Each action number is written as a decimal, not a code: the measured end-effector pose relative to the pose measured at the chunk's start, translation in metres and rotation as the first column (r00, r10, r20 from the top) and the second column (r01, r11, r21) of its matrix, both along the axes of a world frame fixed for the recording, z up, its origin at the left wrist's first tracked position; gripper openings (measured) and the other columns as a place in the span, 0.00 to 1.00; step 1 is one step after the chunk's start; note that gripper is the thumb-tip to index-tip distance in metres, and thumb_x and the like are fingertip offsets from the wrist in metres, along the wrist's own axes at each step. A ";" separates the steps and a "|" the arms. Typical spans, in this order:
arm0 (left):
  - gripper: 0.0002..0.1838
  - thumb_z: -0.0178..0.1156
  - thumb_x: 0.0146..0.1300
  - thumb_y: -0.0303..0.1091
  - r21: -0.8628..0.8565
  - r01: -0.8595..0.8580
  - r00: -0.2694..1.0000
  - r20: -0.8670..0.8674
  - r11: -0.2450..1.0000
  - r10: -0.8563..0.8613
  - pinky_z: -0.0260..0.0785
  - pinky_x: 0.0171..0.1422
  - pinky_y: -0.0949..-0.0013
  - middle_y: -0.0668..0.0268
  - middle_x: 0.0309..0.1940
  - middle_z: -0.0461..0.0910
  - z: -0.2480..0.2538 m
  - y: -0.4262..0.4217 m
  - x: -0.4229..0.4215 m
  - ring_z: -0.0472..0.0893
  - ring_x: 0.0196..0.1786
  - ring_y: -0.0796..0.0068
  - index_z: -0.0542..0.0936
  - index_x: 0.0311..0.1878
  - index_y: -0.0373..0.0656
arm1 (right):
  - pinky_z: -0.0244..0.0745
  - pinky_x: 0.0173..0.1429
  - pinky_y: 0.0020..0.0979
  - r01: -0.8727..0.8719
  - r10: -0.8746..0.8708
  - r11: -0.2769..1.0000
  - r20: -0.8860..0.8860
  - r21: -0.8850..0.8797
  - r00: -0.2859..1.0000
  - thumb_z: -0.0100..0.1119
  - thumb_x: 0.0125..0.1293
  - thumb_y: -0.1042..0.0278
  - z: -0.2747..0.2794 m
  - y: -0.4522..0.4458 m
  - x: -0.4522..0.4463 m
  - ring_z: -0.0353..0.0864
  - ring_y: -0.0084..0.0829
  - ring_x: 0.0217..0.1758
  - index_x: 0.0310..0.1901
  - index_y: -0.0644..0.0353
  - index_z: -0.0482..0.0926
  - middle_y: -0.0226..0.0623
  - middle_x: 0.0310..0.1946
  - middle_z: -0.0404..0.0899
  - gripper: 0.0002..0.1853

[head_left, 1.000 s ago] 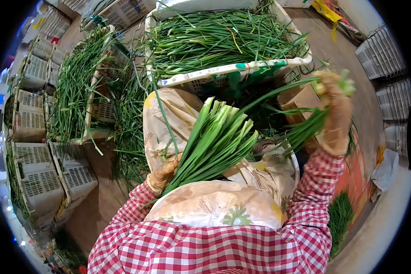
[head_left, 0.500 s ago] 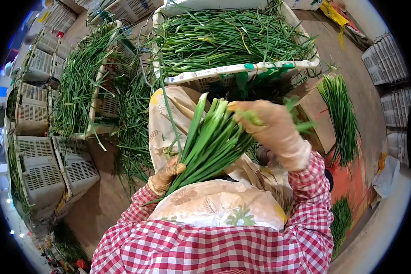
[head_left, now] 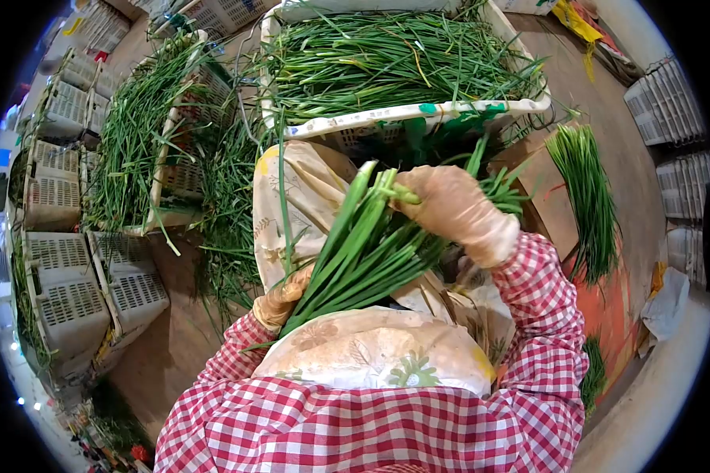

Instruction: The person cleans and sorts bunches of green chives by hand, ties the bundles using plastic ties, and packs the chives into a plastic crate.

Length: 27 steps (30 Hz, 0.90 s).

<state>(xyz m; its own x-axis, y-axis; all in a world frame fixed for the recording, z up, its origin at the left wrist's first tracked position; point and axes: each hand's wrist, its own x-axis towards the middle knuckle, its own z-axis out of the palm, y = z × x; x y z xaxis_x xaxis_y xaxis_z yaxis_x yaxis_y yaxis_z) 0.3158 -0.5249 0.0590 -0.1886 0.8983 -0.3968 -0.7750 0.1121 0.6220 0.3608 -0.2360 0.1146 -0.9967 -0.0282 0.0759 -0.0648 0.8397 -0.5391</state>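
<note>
My gloved left hand (head_left: 282, 299) is closed around the lower part of a bunch of garlic chives (head_left: 355, 260). The bunch slants up and right over my lap, its pale stem ends at the top. By those ends, my gloved right hand (head_left: 454, 206) grips a smaller lot of chives (head_left: 501, 188); their pale ends stick out to the left and their green leaves trail to the right behind the hand. My right fingertips are partly hidden, and I cannot tell whether the two lots touch.
Ahead stands a white crate (head_left: 418, 112) heaped with loose chives. Another chive-filled crate (head_left: 159, 181) is on the left, beside stacked plastic baskets (head_left: 67, 296). A neat chive bundle (head_left: 588, 201) lies at right near a cardboard box (head_left: 540, 189). More baskets (head_left: 664, 102) line the right wall.
My right hand has shifted slightly left and down with its chives, beside the bunch's pale ends. It was blurred before and is sharper now. My left hand keeps hold of the bunch.
</note>
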 end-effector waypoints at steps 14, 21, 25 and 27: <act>0.55 0.73 0.43 0.51 0.021 -0.192 0.974 0.130 0.981 0.188 0.60 0.68 0.66 0.61 0.63 0.67 -0.033 -0.030 0.011 0.70 0.63 0.68 0.55 0.70 0.36 | 0.75 0.35 0.42 0.678 -0.591 0.710 -0.362 0.191 0.721 0.55 0.63 0.62 -0.045 0.111 0.000 0.80 0.48 0.32 0.37 0.58 0.78 0.48 0.29 0.80 0.09; 0.50 0.71 0.48 0.47 0.150 -0.341 0.912 0.290 0.928 0.289 0.61 0.69 0.61 0.56 0.63 0.66 -0.040 -0.029 0.014 0.70 0.63 0.63 0.55 0.70 0.38 | 0.66 0.17 0.21 0.669 -0.441 0.689 0.572 -0.278 0.692 0.62 0.60 0.59 -0.007 0.090 0.010 0.71 0.19 0.16 0.67 0.59 0.61 0.34 0.37 0.84 0.35; 0.48 0.70 0.50 0.43 0.129 -0.353 0.919 0.235 0.927 0.318 0.61 0.69 0.62 0.57 0.63 0.67 -0.033 -0.025 0.014 0.71 0.63 0.65 0.55 0.70 0.39 | 0.53 0.15 0.16 0.419 0.113 0.329 0.475 -0.847 0.872 0.66 0.55 0.45 -0.007 0.046 0.010 0.64 0.13 0.15 0.64 0.69 0.61 0.33 0.32 0.82 0.44; 0.46 0.69 0.51 0.40 0.143 -0.319 0.935 0.209 0.937 0.286 0.62 0.68 0.63 0.57 0.63 0.67 -0.029 -0.023 0.011 0.71 0.62 0.64 0.55 0.70 0.39 | 0.53 0.16 0.16 0.337 0.148 0.198 0.368 -0.920 0.918 0.66 0.52 0.39 -0.022 0.031 0.008 0.63 0.13 0.16 0.64 0.67 0.63 0.29 0.31 0.79 0.47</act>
